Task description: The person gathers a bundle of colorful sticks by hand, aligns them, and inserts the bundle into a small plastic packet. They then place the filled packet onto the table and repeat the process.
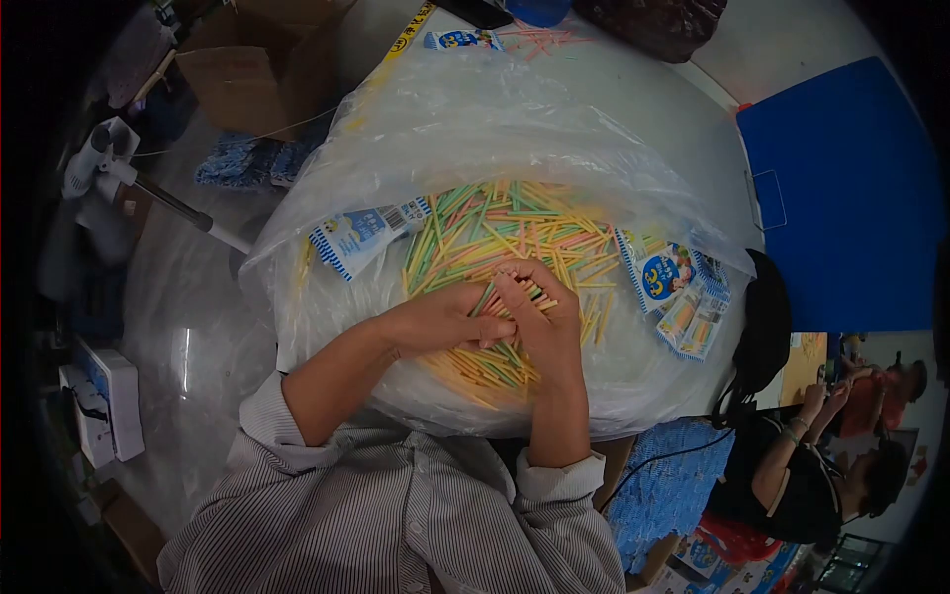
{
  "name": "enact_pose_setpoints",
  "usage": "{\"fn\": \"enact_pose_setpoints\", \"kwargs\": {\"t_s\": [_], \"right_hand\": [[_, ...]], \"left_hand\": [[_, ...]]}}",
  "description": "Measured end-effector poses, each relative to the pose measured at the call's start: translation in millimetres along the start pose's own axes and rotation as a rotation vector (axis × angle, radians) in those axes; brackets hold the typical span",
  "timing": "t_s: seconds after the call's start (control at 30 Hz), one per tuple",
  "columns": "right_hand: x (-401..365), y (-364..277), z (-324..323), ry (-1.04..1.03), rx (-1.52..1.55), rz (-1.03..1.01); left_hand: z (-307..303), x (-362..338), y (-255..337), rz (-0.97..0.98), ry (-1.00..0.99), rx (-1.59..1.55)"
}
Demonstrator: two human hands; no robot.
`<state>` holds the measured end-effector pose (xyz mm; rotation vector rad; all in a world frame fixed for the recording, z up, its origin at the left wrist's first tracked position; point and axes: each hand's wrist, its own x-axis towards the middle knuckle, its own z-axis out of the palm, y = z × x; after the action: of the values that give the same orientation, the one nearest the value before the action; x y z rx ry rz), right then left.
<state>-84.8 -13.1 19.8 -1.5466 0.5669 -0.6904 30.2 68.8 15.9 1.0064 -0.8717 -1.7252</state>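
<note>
A heap of thin coloured sticks (495, 238), yellow, green and pink, lies on a large clear plastic bag (445, 119) spread over a table. My left hand (445, 319) and my right hand (539, 312) meet over the near part of the heap. Both close around a small bundle of sticks (515, 294) held between the fingers. More sticks lie under and in front of my hands.
Blue-and-white printed packets lie left (361, 236) and right (678, 287) of the heap. A cardboard box (262, 59) stands at the back left, a blue board (851, 188) at the right. Another person (811, 465) sits at the lower right. White devices (99, 396) sit on the floor left.
</note>
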Motion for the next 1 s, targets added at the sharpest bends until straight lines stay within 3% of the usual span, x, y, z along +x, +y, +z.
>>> {"fn": "enact_pose_setpoints", "kwargs": {"t_s": [0.1, 0.23, 0.3, 0.43, 0.5, 0.53, 0.6, 0.63, 0.7, 0.73, 0.8, 0.83, 0.9, 0.93, 1.0], "right_hand": [[-2, -12, 3, 0.042, -0.024, 0.065], [0, -18, 7, 0.241, 0.256, -0.008], [-9, -15, -3, -0.114, 0.302, 0.329], [-18, -18, 2, -0.158, 0.281, 0.386], [-20, -29, 6, 0.009, 0.458, 0.338], [-17, -23, 8, -0.002, 0.460, 0.335], [-10, -9, 7, 0.370, 0.519, 0.045], [-11, -11, 3, 0.367, 0.525, 0.037], [-16, -13, -7, 0.403, 0.466, 0.104], [-17, -10, -7, 0.404, 0.474, 0.099], [-16, 1, -9, 0.327, 0.405, 0.125], [-16, 3, -9, 0.327, 0.414, 0.122], [-16, 7, -9, 0.315, 0.463, 0.169], [-15, 7, -9, 0.319, 0.469, 0.169], [-14, 7, -11, 0.325, 0.457, 0.143]], "left_hand": [[6, 0, 7, -0.124, 0.055, 0.029], [2, 1, 3, 0.043, 0.082, -0.201], [6, -2, 6, 0.019, 0.071, -0.225], [12, -4, -3, 0.035, 0.077, -0.254], [12, -6, -3, 0.102, 0.050, 0.180], [12, -11, -3, 0.106, 0.060, 0.184], [9, -26, -2, 0.426, 0.580, 0.734], [2, -32, 4, 0.430, 0.582, 0.742], [-21, -48, 16, 0.627, 1.066, 1.594], [-32, -54, 14, 0.630, 1.064, 1.605], [-56, -61, 1, 0.169, 1.071, 1.742], [-66, -63, -2, 0.168, 1.070, 1.752], [-78, -64, -2, 0.259, 0.820, 1.720], [-80, -64, 3, 0.257, 0.814, 1.725], [-77, -61, 12, 0.312, 0.733, 1.395]]}}
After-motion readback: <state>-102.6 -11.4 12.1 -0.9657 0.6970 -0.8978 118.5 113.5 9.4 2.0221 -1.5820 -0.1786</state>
